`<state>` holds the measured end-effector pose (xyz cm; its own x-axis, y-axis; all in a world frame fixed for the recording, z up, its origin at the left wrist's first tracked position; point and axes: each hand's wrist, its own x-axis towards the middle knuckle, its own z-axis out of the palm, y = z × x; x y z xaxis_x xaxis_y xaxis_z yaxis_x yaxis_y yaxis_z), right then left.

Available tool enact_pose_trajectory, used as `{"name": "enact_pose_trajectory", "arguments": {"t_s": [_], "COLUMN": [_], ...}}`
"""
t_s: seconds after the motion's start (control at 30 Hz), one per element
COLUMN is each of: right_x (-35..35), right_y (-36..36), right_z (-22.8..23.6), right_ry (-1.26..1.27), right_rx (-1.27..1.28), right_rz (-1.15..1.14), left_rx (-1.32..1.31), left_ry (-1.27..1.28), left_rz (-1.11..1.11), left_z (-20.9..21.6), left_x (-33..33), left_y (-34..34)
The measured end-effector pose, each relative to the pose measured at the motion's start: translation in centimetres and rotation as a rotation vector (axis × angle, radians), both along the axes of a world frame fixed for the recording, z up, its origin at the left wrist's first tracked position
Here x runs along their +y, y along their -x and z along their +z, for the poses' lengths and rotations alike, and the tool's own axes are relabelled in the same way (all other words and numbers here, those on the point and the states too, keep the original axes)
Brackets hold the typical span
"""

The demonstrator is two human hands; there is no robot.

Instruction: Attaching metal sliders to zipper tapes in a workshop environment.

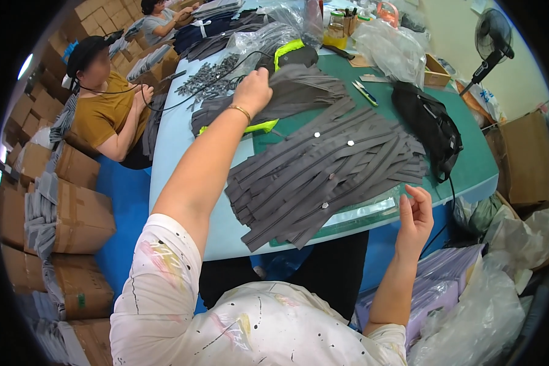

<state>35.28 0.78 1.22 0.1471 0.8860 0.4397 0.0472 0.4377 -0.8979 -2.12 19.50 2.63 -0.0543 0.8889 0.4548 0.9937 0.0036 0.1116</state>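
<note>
Many dark grey zipper strips (311,174) lie in a loose, overlapping pile in front of me, with a few small white tags or stickers on them. Beyond them is a second bundle of grey zipper strips (308,85). My left hand (253,93) reaches to the left end of that far bundle. Its fingers are closed, and what they hold, if anything, is hidden. Off the table's near edge, to the right of the pile, my right hand (416,213) hangs with curled fingers apart and nothing visible in it.
Small grey pieces (210,79) are heaped at the far left. Snips (366,93), a black bag (430,125) and a clear plastic bag (390,49) lie toward the right. A co-worker (113,100) sits left; another is farther back. Cartons (82,213) line the left; a fan (491,46) stands right.
</note>
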Motion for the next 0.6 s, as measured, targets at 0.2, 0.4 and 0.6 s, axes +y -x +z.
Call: {"name": "enact_pose_trajectory", "arguments": {"t_s": [0.2, 0.4, 0.6], "right_x": [-0.4, -1.1, -1.6], "right_y": [1.7, 2.7, 5.6], "right_z": [1.0, 0.9, 2.3], "right_ry": [-0.012, 0.03, 0.039], "right_rx": [0.022, 0.043, 0.067], "right_rz": [0.109, 0.181, 0.424], "left_rx": [-0.258, -0.083, 0.243], "left_ry": [0.171, 0.163, -0.36], "left_rz": [-0.094, -0.156, -0.192], "left_z": [1.0, 0.7, 9.4], "left_x": [0.0, -0.4, -1.6], "left_y": [2.1, 1.1, 1.0]}}
